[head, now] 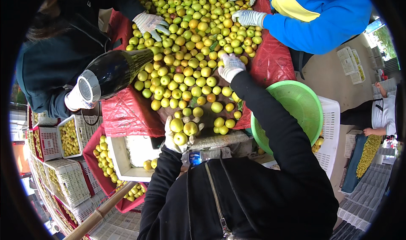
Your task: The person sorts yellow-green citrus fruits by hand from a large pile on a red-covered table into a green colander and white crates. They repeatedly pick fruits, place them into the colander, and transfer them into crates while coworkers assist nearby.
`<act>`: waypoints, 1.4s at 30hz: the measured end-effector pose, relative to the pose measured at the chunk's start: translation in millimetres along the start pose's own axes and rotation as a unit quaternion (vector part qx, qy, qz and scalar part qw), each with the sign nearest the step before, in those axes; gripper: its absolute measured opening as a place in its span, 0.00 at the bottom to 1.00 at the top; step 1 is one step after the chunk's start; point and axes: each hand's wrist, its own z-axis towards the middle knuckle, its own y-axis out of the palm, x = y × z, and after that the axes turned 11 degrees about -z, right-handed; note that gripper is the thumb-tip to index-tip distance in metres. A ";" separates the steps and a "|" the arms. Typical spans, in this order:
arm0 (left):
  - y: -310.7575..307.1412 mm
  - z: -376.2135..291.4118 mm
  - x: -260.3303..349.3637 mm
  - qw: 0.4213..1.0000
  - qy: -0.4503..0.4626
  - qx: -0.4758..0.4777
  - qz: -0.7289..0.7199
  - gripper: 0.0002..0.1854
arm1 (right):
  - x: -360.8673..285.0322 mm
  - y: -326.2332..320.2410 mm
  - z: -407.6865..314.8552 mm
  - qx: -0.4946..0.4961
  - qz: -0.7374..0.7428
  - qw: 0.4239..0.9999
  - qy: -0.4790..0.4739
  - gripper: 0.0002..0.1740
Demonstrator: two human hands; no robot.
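Observation:
My left hand (171, 141), in a pale knit glove, is palm up near the table's front edge. Several yellow-green jujube-like fruits (180, 138) rest in it, with its fingers curled around them. Further forward and to the right, my right hand (232, 69), also gloved, reaches into the loose fruits (190, 72) spread over the table. Its fingertips bend down against fruits there; whether it grips one is hidden. A few fruits have a reddish-brown blush, and small green leaves (213, 46) lie among them.
Co-workers' gloved hands (151, 24) (249, 18) touch the fruit pile. A dark appliance (111, 72) with a mesh end juts in from the left. Red sheeting (127, 116) covers the table's sides. A green basket (295, 97) stands right, a white foam box (115, 164) left; fruit crates (68, 179) lie beyond.

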 end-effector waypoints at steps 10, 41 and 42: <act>1.8 1.1 -1.3 0.997 0.012 0.010 0.075 0.33 | -4.9 16.9 -26.5 -0.082 0.049 0.995 -0.028 0.34; -4.1 -119.8 -57.3 0.953 0.104 0.023 0.283 0.31 | -86.3 72.2 -220.8 -0.216 0.489 0.816 -0.220 0.22; -12.9 -118.5 -61.9 0.959 0.109 0.047 0.257 0.32 | -83.3 73.4 -222.0 -0.236 0.508 0.803 -0.204 0.21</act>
